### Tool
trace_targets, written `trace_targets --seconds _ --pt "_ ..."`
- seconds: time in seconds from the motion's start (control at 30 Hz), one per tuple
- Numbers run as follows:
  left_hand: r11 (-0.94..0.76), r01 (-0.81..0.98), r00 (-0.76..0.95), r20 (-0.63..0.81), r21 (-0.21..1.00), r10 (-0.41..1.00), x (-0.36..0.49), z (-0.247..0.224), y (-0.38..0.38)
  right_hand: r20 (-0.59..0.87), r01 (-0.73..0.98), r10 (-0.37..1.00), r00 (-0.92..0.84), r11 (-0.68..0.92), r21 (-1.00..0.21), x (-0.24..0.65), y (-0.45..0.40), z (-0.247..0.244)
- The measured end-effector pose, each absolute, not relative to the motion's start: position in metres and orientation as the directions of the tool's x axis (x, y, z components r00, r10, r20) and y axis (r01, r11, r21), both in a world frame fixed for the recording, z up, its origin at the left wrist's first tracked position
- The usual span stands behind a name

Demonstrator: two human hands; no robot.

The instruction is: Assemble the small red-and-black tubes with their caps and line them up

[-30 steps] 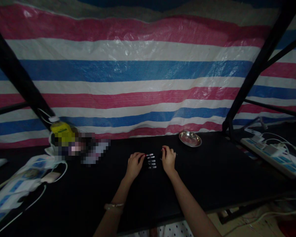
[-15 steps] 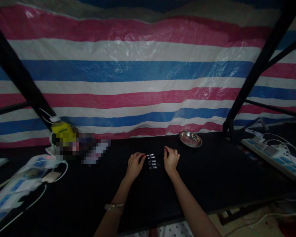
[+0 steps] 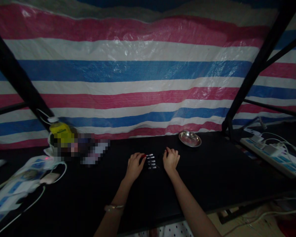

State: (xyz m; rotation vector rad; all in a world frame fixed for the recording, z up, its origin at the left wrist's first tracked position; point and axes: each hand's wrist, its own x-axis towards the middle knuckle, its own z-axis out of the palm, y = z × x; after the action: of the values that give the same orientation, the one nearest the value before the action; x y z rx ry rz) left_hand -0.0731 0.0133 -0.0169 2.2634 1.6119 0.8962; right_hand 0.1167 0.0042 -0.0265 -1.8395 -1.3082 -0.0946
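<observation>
Several small silver metal pieces (image 3: 151, 161), shaped like short cylinders with narrower left ends, lie in a column on the black tabletop (image 3: 143, 204). My left hand (image 3: 135, 164) is at the left of the column, its red-nailed thumb and forefinger closed at the left end of the farthest piece (image 3: 150, 155). To the right of the column rests my right hand (image 3: 171, 160), fingers curled and thumb against the forefinger. Whatever it pinches, if anything, is too dark and small to make out. A thin sliver shows beside the nearest pieces.
A shiny round metal dish (image 3: 190, 139) stands behind my right hand. Power strips with cables lie at left (image 3: 17, 191) and right (image 3: 273, 154). A yellow bottle (image 3: 61, 131) and blurred items are at the back left. Black metal posts (image 3: 251, 72) frame a striped plastic sheet (image 3: 148, 70).
The view has shifted very slightly. My right hand's fingers have moved a little, while my left hand and the metal pieces stay in place.
</observation>
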Motion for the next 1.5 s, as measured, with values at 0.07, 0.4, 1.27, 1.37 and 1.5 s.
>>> trace_targets --seconds 0.07,0.4,1.27,1.37,1.5 --pt "-0.377 0.782 0.221 0.345 0.496 0.912 -0.072 -0.015 0.011 0.498 0.808 0.746 0.443 -0.090 -0.583 0.116 0.004 -0.027" --pt "-0.376 0.814 0.240 0.333 0.442 0.912 -0.069 -0.013 0.008 0.462 0.875 0.865 0.195 0.060 -0.481 0.102 -0.006 -0.013" --pt "-0.381 0.826 0.254 0.330 0.414 0.909 -0.069 -0.013 0.008 0.448 0.941 0.872 0.198 -0.042 -0.334 0.097 -0.006 -0.016" --pt "-0.408 0.827 0.276 0.351 0.388 0.895 -0.068 -0.014 0.007 0.393 0.939 0.890 0.232 -0.099 -0.329 0.096 -0.006 -0.017" --pt "-0.427 0.828 0.290 0.374 0.363 0.881 -0.068 -0.016 0.006 0.358 0.920 0.872 0.334 -0.219 -0.325 0.102 -0.005 -0.017"
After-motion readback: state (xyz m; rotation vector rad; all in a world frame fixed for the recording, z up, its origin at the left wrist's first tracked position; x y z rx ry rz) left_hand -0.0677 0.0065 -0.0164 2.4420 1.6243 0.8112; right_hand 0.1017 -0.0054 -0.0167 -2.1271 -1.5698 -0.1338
